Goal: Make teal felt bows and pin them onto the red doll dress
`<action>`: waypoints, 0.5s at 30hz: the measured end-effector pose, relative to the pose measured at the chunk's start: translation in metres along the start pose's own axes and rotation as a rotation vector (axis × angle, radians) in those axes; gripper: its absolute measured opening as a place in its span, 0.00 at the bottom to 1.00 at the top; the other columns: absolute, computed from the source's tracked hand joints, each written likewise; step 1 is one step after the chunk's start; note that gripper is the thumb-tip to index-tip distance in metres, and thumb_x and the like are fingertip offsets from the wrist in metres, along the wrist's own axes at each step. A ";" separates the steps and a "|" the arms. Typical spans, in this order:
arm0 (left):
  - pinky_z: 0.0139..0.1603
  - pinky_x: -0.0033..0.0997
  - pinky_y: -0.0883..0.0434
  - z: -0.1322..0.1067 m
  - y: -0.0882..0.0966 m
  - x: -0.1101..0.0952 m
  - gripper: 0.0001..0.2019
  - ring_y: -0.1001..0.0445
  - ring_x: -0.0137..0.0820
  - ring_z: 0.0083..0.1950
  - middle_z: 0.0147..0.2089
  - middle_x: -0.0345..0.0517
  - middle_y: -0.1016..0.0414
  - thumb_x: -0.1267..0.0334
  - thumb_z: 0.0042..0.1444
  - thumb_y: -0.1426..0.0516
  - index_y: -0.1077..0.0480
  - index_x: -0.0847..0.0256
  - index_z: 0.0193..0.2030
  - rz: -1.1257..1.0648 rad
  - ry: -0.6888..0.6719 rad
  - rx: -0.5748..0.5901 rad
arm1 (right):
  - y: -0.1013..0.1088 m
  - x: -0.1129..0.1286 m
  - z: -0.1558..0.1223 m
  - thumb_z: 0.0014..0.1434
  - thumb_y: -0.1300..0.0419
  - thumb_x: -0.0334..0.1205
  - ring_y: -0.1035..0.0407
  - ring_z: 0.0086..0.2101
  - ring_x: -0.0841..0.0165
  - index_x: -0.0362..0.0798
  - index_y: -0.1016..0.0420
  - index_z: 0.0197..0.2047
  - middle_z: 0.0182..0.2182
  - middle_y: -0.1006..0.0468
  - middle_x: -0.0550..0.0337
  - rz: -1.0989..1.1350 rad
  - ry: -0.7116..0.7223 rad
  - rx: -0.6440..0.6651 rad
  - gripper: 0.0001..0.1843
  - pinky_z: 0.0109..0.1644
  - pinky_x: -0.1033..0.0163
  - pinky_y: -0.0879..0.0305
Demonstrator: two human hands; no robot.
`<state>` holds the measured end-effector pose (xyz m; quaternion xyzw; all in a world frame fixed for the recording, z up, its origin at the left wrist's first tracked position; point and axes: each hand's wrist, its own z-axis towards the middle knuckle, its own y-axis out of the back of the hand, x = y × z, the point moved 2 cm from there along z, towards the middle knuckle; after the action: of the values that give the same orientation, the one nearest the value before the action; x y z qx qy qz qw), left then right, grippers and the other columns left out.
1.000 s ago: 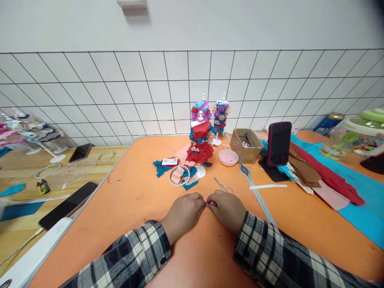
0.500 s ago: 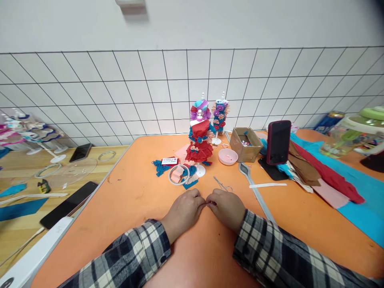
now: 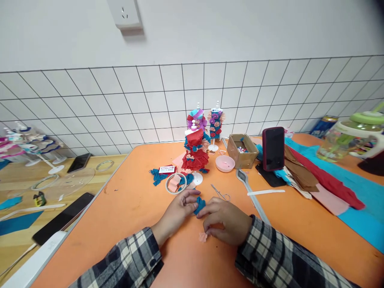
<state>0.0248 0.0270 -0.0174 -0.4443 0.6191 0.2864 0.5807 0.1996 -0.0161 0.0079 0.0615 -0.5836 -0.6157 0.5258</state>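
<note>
A small crumpled piece of blue crepe paper is held between the thumb and fingers of my left hand. My right hand reaches in from the other side, its index fingertip at the blue piece's edge. Below its thumb hangs a small ruffled pink piece, which looks pinched there. Just beyond my hands lie small scissors and a roll of tape over paper scraps. Behind them stands a mini dress form in a red and blue ruffled dress.
Two more dressed forms stand behind. A pink bowl, a cardboard box of small bits and a propped phone are at the back right. Crepe paper strips cover the right side. Phones lie on the wooden table at left.
My hands were pinched together at the fingertips; now they are slightly apart, with the blue and pink pieces in sight. The view has tilted up a little.
</note>
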 end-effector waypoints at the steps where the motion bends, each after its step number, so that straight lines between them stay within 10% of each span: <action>1: 0.36 0.28 0.32 0.001 -0.003 0.002 0.21 0.28 0.27 0.33 0.36 0.43 0.29 0.64 0.50 0.38 0.37 0.64 0.51 -0.026 0.028 0.003 | -0.001 0.000 0.000 0.54 0.39 0.34 0.34 0.44 0.67 0.50 0.24 0.31 0.45 0.22 0.65 -0.024 -0.007 0.025 0.03 0.48 0.62 0.41; 15: 0.32 0.25 0.35 0.009 0.001 0.004 0.21 0.32 0.21 0.28 0.38 0.41 0.32 0.70 0.48 0.42 0.37 0.63 0.51 0.239 -0.087 -0.199 | -0.007 -0.002 -0.008 0.52 0.38 0.35 0.27 0.43 0.67 0.50 0.22 0.30 0.38 0.18 0.63 0.054 -0.236 0.278 0.03 0.46 0.64 0.39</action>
<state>0.0284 0.0342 -0.0228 -0.4101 0.6104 0.4323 0.5218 0.2017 -0.0213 -0.0008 0.0454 -0.7221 -0.5178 0.4565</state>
